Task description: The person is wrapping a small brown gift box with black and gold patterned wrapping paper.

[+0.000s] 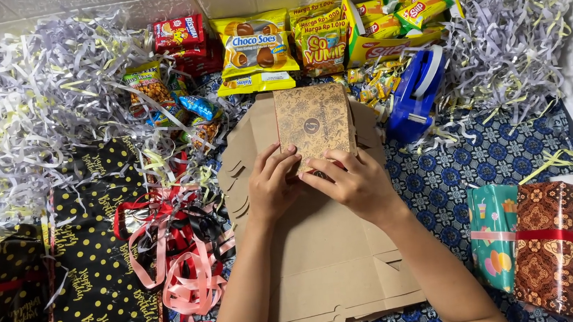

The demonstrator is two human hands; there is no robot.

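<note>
We see both hands meeting at the near edge of a small brown patterned box [313, 121]. The left hand [271, 184] curls its fingers over the box's lower left corner, its grip closed on the cardboard; the right hand [354, 181] presses thumb and fingers onto the lower right edge, likewise gripping the box. The two sets of fingertips nearly touch in the middle.

The box lies on a stack of flat brown cardboard blanks [329, 263], whose far edge reaches just past the box and whose near edge runs down between our forearms (the blanks fan out slightly at the left side).

Moving outward, a tangle of red and pink ribbon [183, 257] lies just beside the stack's left edge, and black gift wrap with gold dots [96, 273] spreads left of that. On the right, a blue tape dispenser [418, 94] stands near the box's upper right corner, apart from it. Beyond the box's far edge sits a row of snack packets [257, 47], close to the box. Shredded paper [32, 102] heaps up at the far left and far right.

The most open room lies to the right of the stack, on the blue patterned cloth [458, 171], bounded at the near right by two wrapped gifts [565, 245].
</note>
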